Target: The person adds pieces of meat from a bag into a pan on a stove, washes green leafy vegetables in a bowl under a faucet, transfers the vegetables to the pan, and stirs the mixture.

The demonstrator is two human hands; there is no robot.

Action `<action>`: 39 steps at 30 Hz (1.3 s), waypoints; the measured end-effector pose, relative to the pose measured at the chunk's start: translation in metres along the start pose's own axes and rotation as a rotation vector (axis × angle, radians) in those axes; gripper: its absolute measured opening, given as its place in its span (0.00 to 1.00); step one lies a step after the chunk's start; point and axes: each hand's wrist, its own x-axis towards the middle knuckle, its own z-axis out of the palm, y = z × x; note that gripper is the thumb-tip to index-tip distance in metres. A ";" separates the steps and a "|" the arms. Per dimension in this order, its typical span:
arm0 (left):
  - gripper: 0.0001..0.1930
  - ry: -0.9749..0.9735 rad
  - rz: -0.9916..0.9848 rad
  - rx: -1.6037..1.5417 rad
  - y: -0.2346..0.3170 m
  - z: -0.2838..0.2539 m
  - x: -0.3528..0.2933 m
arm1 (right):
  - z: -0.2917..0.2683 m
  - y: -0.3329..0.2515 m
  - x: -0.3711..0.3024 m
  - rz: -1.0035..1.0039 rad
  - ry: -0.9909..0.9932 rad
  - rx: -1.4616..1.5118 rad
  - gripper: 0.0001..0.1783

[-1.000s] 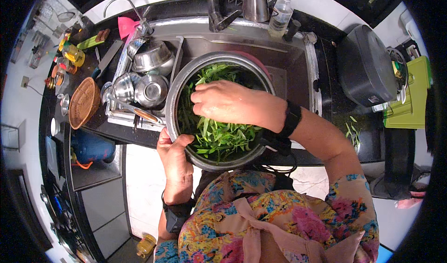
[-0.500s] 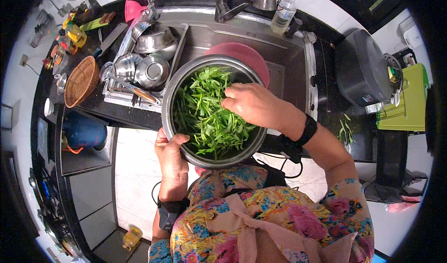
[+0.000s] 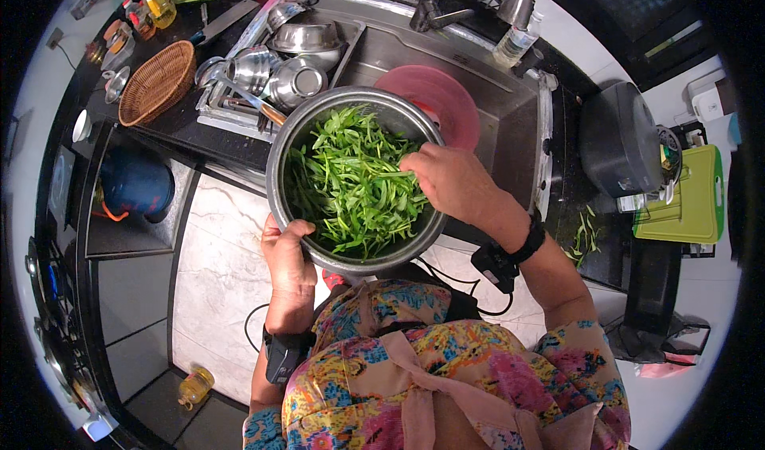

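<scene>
Wicker basket (image 3: pixel 157 84), brown, on black worktop (image 3: pixel 567 127). Knife (image 3: pixel 229 21), broad-bladed, nearby. Steel bowls (image 3: pixel 296 82), grouped, sink's left side. Clear bottle (image 3: pixel 514 47), behind sink (image 3: pixel 514 111). Grey lidded appliance (image 3: pixel 615 139), right; green board (image 3: pixel 692 203) beyond. Blue cylinder (image 3: pixel 137 181), lower left.

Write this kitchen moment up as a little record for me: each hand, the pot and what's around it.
Left hand: grips the pot at its near left rim
Right hand: at the pot's right rim; whether it pinches any greens is unclear
Pot: round, filled with loose greens
Sink: holds a pink basin, partly hidden behind the pot
Left side: steel bowls, wicker basket
Right side: scattered leaves, green board
</scene>
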 end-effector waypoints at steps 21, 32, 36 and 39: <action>0.13 -0.069 -0.048 -0.017 -0.007 -0.033 0.002 | 0.003 -0.036 0.020 -0.144 0.325 -0.104 0.05; 0.10 -0.076 -0.055 -0.016 -0.005 -0.030 0.001 | 0.038 -0.027 0.050 -0.136 0.130 -0.162 0.03; 0.10 -0.087 -0.085 -0.037 -0.004 -0.031 0.001 | 0.022 -0.023 0.052 -0.032 0.082 0.090 0.03; 0.09 -0.097 -0.091 -0.034 -0.004 -0.032 0.001 | 0.020 -0.015 0.051 0.015 0.088 0.169 0.03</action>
